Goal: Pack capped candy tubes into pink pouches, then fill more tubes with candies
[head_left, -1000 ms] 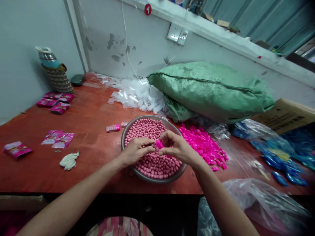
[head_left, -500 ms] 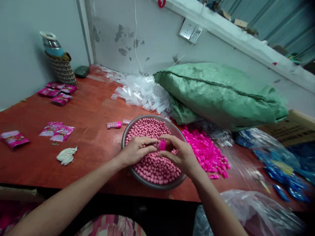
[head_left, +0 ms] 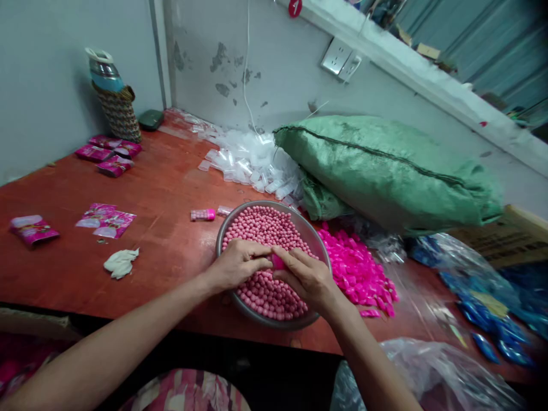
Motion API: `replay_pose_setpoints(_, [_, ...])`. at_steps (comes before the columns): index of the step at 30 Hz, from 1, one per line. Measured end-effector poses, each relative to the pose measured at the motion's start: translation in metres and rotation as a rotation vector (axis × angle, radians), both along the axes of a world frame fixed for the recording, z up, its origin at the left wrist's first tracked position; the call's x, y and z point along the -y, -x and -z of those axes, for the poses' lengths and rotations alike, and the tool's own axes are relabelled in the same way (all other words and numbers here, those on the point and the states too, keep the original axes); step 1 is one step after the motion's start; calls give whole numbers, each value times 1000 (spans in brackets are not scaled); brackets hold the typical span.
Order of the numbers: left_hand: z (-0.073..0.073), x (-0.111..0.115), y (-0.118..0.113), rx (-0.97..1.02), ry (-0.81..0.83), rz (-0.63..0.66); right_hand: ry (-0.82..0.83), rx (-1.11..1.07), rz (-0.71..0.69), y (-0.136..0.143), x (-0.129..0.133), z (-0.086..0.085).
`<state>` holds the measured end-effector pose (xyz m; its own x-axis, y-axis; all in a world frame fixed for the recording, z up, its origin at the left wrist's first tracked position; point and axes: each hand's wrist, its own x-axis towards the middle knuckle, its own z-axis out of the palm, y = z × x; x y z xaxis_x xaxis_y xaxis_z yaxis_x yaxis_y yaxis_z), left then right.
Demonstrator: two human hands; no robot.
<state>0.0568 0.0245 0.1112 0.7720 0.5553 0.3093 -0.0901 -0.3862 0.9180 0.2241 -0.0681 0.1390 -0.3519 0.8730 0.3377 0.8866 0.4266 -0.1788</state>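
Over a grey metal bowl of pink round beads, both my hands are together on one small clear bottle with a pink cap. My left hand pinches the clear body, mostly hidden by its fingers. The fingers of my right hand are closed round the cap end. Left of the bowl, a capped bottle with beads in it lies on its side, and a clear tube lies next to the rim.
Pink caps are heaped right of the bowl, with clear tubes behind it. A large green sack leans by the wall. Pink printed packets, a crumpled white cloth and a flask stand or lie leftward. Blue packets lie right.
My right hand's fingers have closed further over the pink cap, covering more of it. My left hand keeps its pinch on the bottle. The whole view has shifted slightly.
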Motion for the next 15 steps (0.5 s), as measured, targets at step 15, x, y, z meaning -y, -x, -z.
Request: replay_pose_setpoints(15, [-2,-7,-7,251,538,-59,322,-1235,92,-1,6,2])
